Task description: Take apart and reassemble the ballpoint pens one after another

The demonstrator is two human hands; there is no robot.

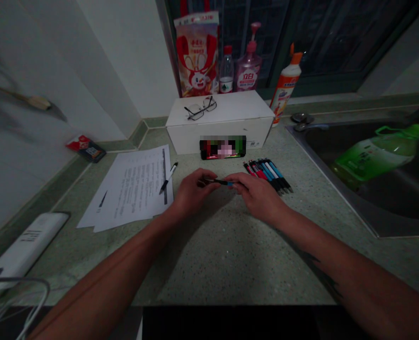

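My left hand (195, 191) and my right hand (257, 196) meet above the speckled green countertop (227, 264). Between their fingertips, both hands hold a slim dark pen with a blue part (221, 182). Its middle is partly hidden by my fingers. Beyond my right hand, several red, blue and black pens (268, 174) lie side by side. Left of my left hand, a black-and-white pen (167, 177) rests on printed paper sheets (131, 189). A phone (222, 147) with a blurred screen leans against a white cardboard box (230, 134).
Glasses (200, 108) sit on the box, with several bottles and a snack bag (196, 54) behind it. A steel sink (368, 179) holding a green bottle (375, 156) lies right. A white power strip (25, 248) and cables (14, 307) lie at lower left.
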